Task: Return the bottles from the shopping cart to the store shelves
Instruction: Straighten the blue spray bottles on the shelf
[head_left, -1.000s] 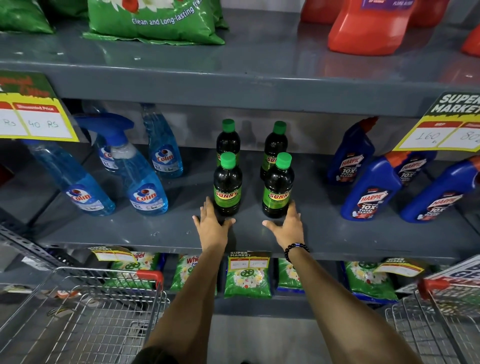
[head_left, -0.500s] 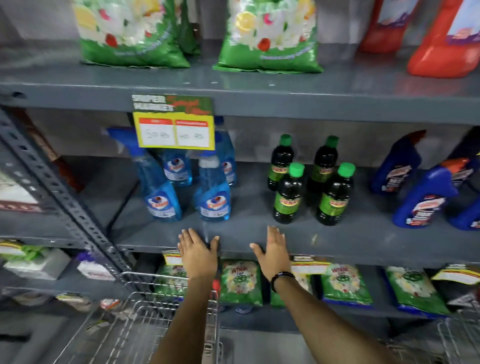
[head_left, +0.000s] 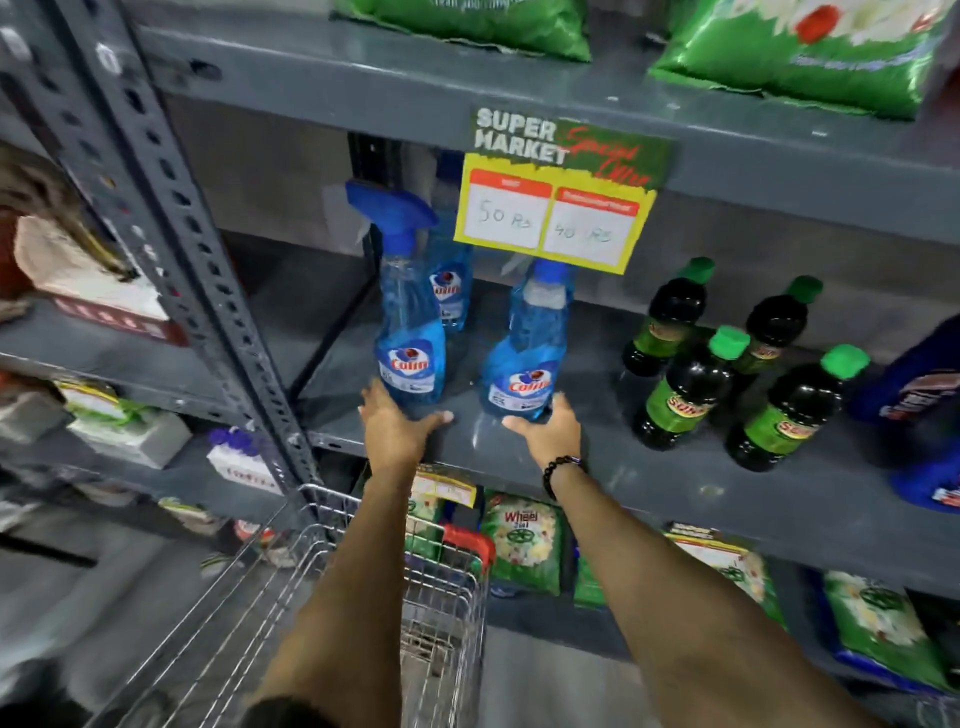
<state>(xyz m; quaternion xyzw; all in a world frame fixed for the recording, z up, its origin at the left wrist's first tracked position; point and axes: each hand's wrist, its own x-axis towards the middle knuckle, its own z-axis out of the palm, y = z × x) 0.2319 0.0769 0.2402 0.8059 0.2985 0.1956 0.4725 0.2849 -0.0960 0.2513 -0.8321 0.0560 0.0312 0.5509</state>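
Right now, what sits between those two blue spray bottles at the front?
Nothing: in the head view, only bare grey shelf separates the left spray bottle from the right spray bottle.

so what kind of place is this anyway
Most likely a supermarket aisle for cleaning products: a "Super Market" price tag hangs from a grey metal shelf, which holds blue spray bottles and green-capped dark bottles, with a wire shopping cart below.

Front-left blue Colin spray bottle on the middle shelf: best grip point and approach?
Take the front-left blue Colin spray bottle around its narrow neck just under the trigger head, coming from the open shelf front. It stands upright; the base flares wide, and a second bottle stands close behind, so the back is probably blocked.
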